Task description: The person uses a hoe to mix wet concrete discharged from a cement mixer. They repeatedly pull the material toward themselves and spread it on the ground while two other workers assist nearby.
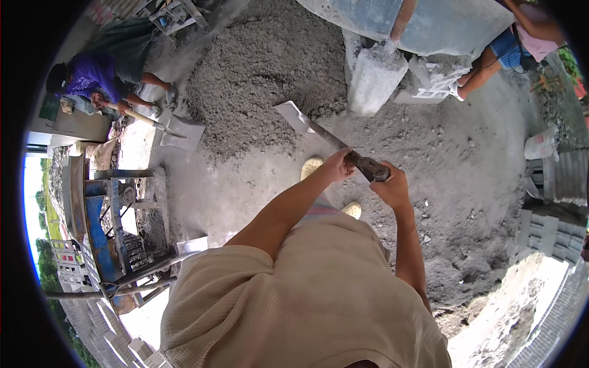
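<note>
A shovel [330,137] slants across the middle, its pale metal blade at the near edge of a heap of grey, damp-looking mix [264,67]. My left hand [338,167] is closed round the upper shaft, its fingers partly hidden. At the top end, my right hand [391,185] grips the dark handle. My light-coloured shoes [311,167] stand on the dusty ground below the shovel.
At left, a person in purple [92,76] holds another shovel [184,132]. A blue machine frame [104,230] stands nearer. Ahead are a large pale basin [454,27] and a crusted block-shaped thing [375,80]. A second person [509,49] and a white bucket [541,145] are right.
</note>
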`<state>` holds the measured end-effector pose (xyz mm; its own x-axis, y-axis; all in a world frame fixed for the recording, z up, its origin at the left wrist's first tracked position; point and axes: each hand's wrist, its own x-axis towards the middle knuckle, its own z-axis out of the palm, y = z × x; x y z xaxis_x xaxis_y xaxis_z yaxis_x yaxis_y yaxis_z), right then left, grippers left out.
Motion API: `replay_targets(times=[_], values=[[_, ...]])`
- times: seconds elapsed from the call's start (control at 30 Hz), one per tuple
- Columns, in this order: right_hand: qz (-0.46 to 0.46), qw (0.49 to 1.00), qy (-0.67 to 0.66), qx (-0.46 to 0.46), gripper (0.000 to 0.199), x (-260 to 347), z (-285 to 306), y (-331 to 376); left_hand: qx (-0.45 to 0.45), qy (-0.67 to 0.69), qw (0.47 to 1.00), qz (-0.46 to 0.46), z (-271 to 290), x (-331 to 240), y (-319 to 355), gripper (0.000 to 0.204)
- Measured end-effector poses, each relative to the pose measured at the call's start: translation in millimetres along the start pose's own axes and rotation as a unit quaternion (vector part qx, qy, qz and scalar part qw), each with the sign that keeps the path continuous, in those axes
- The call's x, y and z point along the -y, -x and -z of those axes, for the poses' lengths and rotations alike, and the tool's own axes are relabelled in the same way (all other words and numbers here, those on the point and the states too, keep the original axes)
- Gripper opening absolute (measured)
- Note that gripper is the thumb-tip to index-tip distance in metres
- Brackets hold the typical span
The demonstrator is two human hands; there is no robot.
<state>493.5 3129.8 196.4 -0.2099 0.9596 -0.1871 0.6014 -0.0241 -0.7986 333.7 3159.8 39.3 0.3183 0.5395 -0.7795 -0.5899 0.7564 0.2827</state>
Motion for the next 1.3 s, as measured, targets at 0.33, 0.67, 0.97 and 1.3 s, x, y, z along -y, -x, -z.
replay_targets(times=[0.33,0.67,0.97,1.3], values=[[0.152,0.979,0.122,0.053,0.026,62,-13,-20,-0.013,0.098,0.993,0.061,33,-49,-1,0.03],[0.258,0.946,0.194,-0.013,0.015,135,-15,-25,0.023,0.261,0.965,-0.001,41,-98,13,0.014],[0.304,0.936,0.042,-0.175,0.022,189,26,-60,0.291,0.069,0.923,-0.242,-39,-239,104,0.023],[0.336,0.898,0.052,-0.278,0.025,272,-78,-337,0.11,-0.125,0.926,-0.339,50,-260,186,0.064]])
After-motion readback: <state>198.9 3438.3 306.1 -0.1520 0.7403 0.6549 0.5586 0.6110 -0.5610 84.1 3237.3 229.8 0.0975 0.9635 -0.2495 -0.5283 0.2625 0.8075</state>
